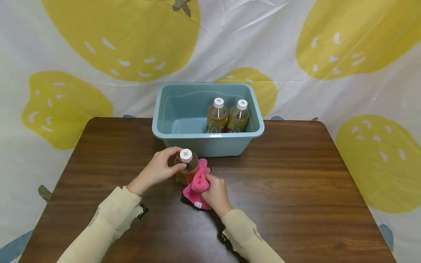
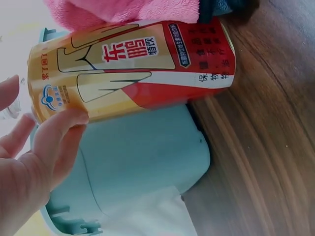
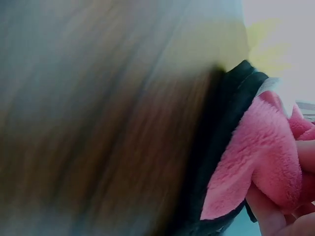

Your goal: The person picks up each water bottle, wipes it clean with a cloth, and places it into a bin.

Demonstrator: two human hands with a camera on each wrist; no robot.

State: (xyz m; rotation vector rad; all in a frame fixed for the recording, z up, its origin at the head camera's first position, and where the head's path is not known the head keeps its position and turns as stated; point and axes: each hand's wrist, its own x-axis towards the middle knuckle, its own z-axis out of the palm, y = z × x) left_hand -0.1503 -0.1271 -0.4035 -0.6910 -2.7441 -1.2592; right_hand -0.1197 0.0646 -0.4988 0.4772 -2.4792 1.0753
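A drink bottle [image 1: 186, 174] with a white cap and a gold-and-red label [image 2: 142, 69] stands upright on the table, in front of the blue bin. My left hand [image 1: 161, 168] holds it near the shoulder, thumb on the near side and fingers round the back. In the left wrist view, the fingertips of my left hand [image 2: 34, 162] lie against the label's upper end. A pink cloth [image 1: 199, 182] with a dark underside is bunched in my right hand [image 1: 216, 193], against the bottle's right side. The right wrist view shows the fingers [image 3: 268, 211] gripping the folded cloth [image 3: 251, 157].
The light blue bin [image 1: 210, 146] stands at the table's back edge. Inside, on its right, two similar bottles, one bottle [image 1: 216, 117] beside another bottle [image 1: 238, 117], stand upright with white caps. Brown wooden table [image 1: 296, 190] extends to both sides; a lemon-patterned curtain [image 1: 250, 44] hangs behind.
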